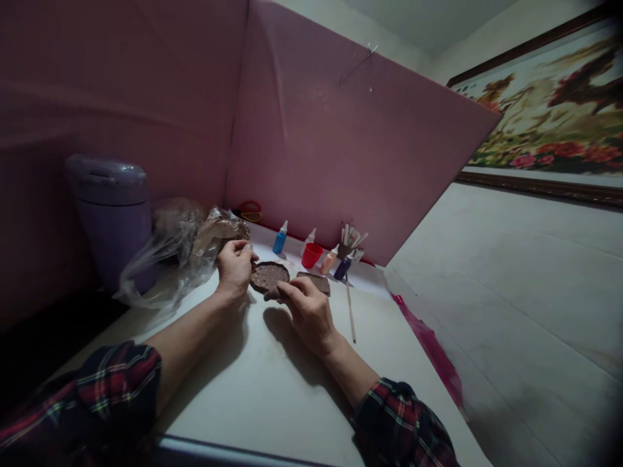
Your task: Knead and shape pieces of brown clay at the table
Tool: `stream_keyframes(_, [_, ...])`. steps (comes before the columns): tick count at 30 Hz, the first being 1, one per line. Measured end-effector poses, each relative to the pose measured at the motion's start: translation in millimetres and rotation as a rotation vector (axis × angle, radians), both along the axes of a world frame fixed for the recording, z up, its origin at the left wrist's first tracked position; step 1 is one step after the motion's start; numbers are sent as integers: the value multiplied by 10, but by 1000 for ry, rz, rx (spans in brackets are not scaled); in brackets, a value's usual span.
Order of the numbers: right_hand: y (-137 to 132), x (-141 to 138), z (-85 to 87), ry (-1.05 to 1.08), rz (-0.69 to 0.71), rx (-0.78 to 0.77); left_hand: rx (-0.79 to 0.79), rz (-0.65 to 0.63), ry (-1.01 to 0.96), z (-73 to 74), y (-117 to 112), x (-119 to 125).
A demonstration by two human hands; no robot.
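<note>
A round, flat brown clay disc (268, 275) with small dots on it is held just above the white table (272, 383). My right hand (307, 312) grips its near edge between thumb and fingers. My left hand (235, 264) is closed in a pinch at the disc's left rim, holding something small I cannot make out. A flat brown clay slab (316, 281) lies just right of the disc, behind my right hand.
A thin stick (350, 312) lies right of my right hand. Paint bottles (280, 238), a red cup (311, 255) and a holder of tools (348, 241) stand at the back. Crumpled plastic wrap (185, 250) and a purple bin (111, 214) sit left. Pink panels enclose the table.
</note>
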State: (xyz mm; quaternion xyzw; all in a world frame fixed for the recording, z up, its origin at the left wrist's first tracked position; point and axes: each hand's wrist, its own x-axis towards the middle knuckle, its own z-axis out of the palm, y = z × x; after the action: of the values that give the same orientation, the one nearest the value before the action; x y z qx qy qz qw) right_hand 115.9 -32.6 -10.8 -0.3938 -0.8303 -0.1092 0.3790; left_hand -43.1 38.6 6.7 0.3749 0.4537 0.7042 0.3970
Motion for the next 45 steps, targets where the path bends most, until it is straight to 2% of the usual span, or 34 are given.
stream_keyframes(5, [-3,-43,-32,-64,49,-27,-8,-18,4,-5,-8,10])
stream_keyframes(8, [2,-81,-36,-8,5,-13,-11,-22,12,-14,-14,17])
stream_keyframes(12, [7,-116,-23,-120,-16,-10,-12,-27,11,-30,-11,24])
stream_keyframes(16, [14,-99,-22,-21,-38,69,-11,-21,6,-40,2,28])
stream_keyframes(22, [-34,-36,-10,-82,171,69,-10,-8,8,-54,20,32])
stream_keyframes(25, [-89,-12,6,0,185,78,-4,-8,9,-64,22,33])
stream_keyframes(29, [-148,-9,43,-117,210,55,-4,-23,3,-64,17,34])
stream_keyframes(32, [-188,13,98,2,202,69,-4,-24,0,-57,8,39])
stream_keyframes(37, [-248,121,178,-93,262,-46,-10,-31,3,-58,-9,57])
stream_keyframes(40, [-271,153,193,-48,240,-71,-12,-36,12,-72,-5,60])
stream_keyframes(45, [-274,191,215,-53,291,-135,-2,-53,51,-107,2,67])
